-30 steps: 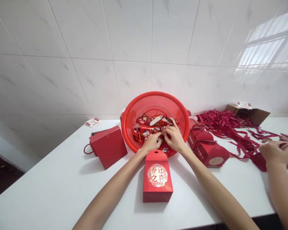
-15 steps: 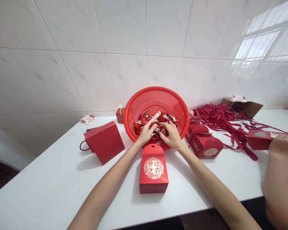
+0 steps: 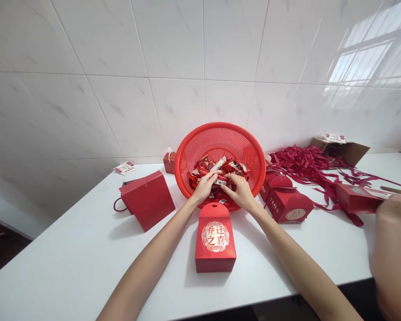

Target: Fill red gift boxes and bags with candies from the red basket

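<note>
A red plastic colander (image 3: 220,133), tipped toward me, has wrapped candies (image 3: 234,167) heaped in it. Both my hands reach over its near rim. My left hand (image 3: 204,187) is closed on one end of a red wrapped candy (image 3: 219,182) with a white printed label. The fingers and thumb of my right hand (image 3: 239,191) pinch the other end. In front of the colander, between my forearms, stands a red gift box (image 3: 215,243) with a round gold-and-white emblem and a holed tab raised at the back.
To the left lies a red bag or box with a cord handle (image 3: 149,200). Red boxes (image 3: 289,203), a pile of dark red ribbons (image 3: 300,158) and a cardboard box (image 3: 345,151) are on the right. Another person's hand (image 3: 396,209) holds a red box (image 3: 357,199) at the far right.
My hands have drawn together around the labelled candy, which now shows between my fingertips. At the right, the other person's box has shifted slightly left.
</note>
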Tool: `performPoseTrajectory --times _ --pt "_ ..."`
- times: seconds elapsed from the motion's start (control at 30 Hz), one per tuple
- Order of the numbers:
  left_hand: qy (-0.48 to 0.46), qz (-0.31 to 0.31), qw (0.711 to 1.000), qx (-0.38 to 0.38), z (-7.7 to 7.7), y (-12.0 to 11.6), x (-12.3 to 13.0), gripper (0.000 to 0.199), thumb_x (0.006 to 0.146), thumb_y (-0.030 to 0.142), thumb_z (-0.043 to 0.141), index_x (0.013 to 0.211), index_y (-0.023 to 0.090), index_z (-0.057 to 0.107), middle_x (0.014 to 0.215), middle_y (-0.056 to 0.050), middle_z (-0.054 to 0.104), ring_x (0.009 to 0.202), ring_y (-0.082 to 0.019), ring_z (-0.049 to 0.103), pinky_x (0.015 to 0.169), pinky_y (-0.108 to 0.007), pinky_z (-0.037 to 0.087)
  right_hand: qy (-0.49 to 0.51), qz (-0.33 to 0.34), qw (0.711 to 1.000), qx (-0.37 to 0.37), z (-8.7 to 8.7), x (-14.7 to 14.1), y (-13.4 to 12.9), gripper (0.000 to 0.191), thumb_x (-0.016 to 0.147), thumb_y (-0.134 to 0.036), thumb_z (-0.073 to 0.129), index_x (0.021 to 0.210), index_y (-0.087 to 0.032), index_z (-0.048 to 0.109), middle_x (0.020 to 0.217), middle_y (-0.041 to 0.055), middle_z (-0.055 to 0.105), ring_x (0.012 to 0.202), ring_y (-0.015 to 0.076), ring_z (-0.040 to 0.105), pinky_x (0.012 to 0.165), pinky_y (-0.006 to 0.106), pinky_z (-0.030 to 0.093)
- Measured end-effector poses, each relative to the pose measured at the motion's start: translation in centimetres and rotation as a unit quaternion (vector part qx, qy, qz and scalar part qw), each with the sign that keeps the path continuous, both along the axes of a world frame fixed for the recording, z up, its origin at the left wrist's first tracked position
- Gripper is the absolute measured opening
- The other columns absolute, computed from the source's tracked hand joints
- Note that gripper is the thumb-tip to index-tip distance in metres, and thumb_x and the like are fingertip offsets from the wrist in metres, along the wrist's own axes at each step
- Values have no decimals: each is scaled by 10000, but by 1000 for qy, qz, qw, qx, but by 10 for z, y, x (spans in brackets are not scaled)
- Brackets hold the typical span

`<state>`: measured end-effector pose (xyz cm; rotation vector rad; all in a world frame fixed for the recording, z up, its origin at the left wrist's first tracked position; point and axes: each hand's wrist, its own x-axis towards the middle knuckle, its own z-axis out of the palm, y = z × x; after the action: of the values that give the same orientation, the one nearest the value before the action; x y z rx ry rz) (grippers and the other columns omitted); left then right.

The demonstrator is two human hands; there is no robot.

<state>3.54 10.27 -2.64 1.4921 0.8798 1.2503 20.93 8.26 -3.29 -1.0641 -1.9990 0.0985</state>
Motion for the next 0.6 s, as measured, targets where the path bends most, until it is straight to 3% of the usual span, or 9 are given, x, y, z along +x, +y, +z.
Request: performPoseTrajectory --times 0.2,0.43,0.6 --pt "-45 -28 998 -44 -3 1 4 377 863 460 659 1047 137 723 1024 -83 764 922 -233 722 868 -366 587 77 2 996 -43 0 3 -5 258 894 -338 616 1122 -216 625 1059 80 738 925 245 692 859 361 514" --pt "-11 -13 998 -66 0 -2 1 370 866 484 649 914 122 707 719 -27 718 617 -150 660 667 -281 566 83 7 995 -52 0 3 -9 240 886 -328 608 1097 -216 606 1052 75 736 913 242 691 869 361 510" --pt "-12 -25 996 -81 4 -8 0 436 876 505 611 1001 107 739 680 -34 712 608 -146 652 638 -263 553 109 11 992 -60 -1 2 -9 174 849 -287 585 1012 -226 577 1024 65 720 932 243 685 876 374 522"
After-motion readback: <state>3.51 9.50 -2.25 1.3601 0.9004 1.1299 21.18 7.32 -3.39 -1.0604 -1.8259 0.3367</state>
